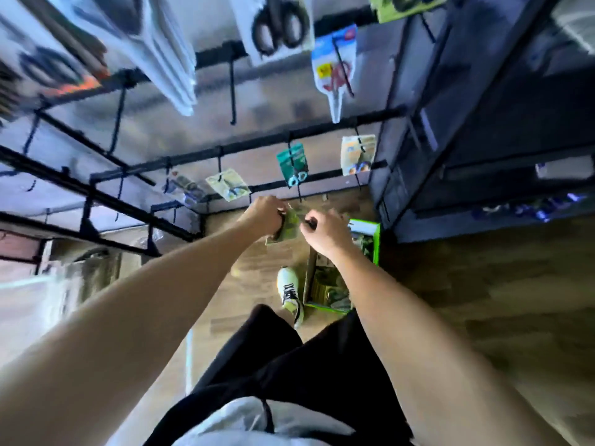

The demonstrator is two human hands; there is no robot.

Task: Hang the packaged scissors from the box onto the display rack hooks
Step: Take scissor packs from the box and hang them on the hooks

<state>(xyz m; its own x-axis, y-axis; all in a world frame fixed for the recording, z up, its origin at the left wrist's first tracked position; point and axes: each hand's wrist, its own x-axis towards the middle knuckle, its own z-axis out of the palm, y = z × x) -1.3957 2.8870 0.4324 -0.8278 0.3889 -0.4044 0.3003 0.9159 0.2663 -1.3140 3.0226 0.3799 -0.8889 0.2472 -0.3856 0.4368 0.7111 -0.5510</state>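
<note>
A green-carded scissors pack [289, 228] is held low in front of the rack, just below an empty black hook [300, 196]. My left hand [265, 217] grips its left edge, and my right hand [322, 228] pinches its right top edge. On the floor beneath stands the green box [375, 239] with more packs inside. The black display rack [225, 151] carries hung packs: a teal one [292, 164], a pale one [358, 154], a yellowish one [228, 185] and a blue-white one [335, 66] higher up.
A dark shelving unit [467, 140] stands to the right of the box. Large white packs with black scissors [277, 24] hang at the top, blurred. My white shoe [289, 291] is on the wooden floor beside the box. Several hooks [232, 91] on the rack are bare.
</note>
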